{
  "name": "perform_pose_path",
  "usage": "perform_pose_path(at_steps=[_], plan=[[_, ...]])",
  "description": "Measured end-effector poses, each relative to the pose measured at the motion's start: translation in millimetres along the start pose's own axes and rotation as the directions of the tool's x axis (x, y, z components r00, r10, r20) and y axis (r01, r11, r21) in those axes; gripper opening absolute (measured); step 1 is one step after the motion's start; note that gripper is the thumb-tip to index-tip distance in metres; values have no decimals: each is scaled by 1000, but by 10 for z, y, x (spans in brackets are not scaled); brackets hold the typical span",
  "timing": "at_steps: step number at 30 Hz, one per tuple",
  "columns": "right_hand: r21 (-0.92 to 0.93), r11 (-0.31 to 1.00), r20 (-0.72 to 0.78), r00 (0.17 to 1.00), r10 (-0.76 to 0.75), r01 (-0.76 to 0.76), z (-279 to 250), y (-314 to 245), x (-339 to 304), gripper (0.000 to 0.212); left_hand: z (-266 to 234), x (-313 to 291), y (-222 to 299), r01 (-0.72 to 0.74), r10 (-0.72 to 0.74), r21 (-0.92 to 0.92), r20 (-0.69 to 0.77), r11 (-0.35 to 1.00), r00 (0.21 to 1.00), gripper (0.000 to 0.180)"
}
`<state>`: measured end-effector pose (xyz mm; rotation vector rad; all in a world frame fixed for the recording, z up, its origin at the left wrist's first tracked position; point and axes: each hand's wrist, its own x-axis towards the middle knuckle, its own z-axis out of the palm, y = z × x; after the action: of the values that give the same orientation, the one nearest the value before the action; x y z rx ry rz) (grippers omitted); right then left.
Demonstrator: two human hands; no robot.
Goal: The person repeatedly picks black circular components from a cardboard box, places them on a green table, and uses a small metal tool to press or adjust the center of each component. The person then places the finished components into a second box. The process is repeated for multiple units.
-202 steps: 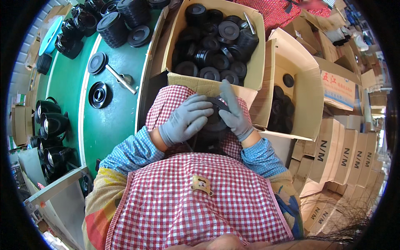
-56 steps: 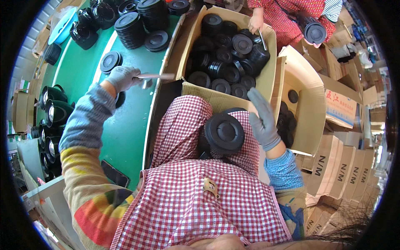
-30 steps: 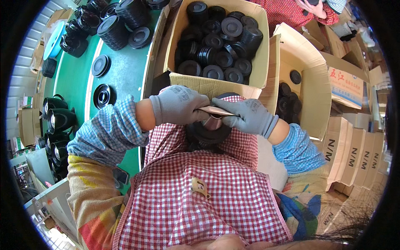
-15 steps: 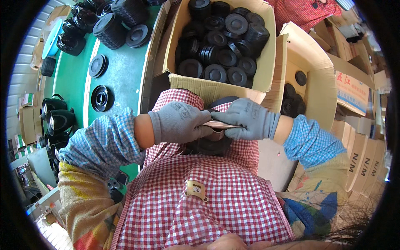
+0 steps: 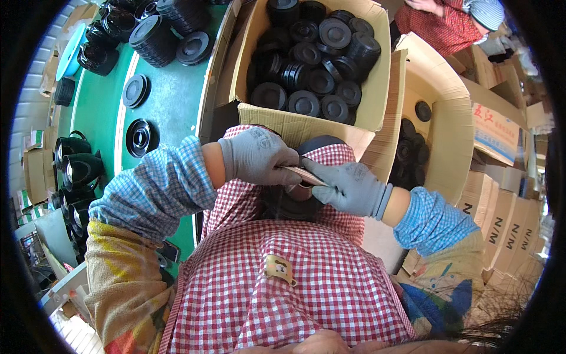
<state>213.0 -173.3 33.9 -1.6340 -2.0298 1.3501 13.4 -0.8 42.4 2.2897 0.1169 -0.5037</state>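
Over my lap, both hands in grey work gloves grip a thin, flat piece with a pale brownish edge [image 5: 305, 176]; I cannot make out its kind. My left hand [image 5: 258, 157] is closed on its left end, thumb and fingers pressed together. At the other end, my right hand [image 5: 354, 187] pinches it, thumb below and fingers above. The piece slopes down toward the right. Directly under it, between my knees, sits a dark round object [image 5: 290, 206] with a pale brownish opening, partly covered by my hands.
Beyond my knees stands a cardboard box [image 5: 370, 106] heaped with black round lids [image 5: 335, 33]. Another box [image 5: 451, 112] to its right holds several dark discs. On the left, a green table [image 5: 171, 94] carries lid stacks and glossy black pots [image 5: 81, 171]. A person in red [image 5: 439, 29] is at the far right.
My left hand has risen a little, and my right hand has moved down and outward. The held piece has tilted from nearly level. More of the other person shows at the top right.
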Motion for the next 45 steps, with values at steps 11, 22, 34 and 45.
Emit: perform_pose_path(at_steps=[11,22,34,45], plan=[[346,927,-226,947,229,-142,471,-545,-170,70,-3,539,-128,-59,54,-9,-289,998,956,35],[-148,988,145,989,-26,47,-202,9,-51,79,45,-195,264,28,-41,-106,-127,994,991,29],[333,906,39,964,263,-261,122,-407,-30,66,25,191,-273,69,-85,-94,-182,993,980,38],[265,956,-129,978,166,-127,-49,3,-46,38,-60,75,70,-269,534,464,-679,844,504,31]])
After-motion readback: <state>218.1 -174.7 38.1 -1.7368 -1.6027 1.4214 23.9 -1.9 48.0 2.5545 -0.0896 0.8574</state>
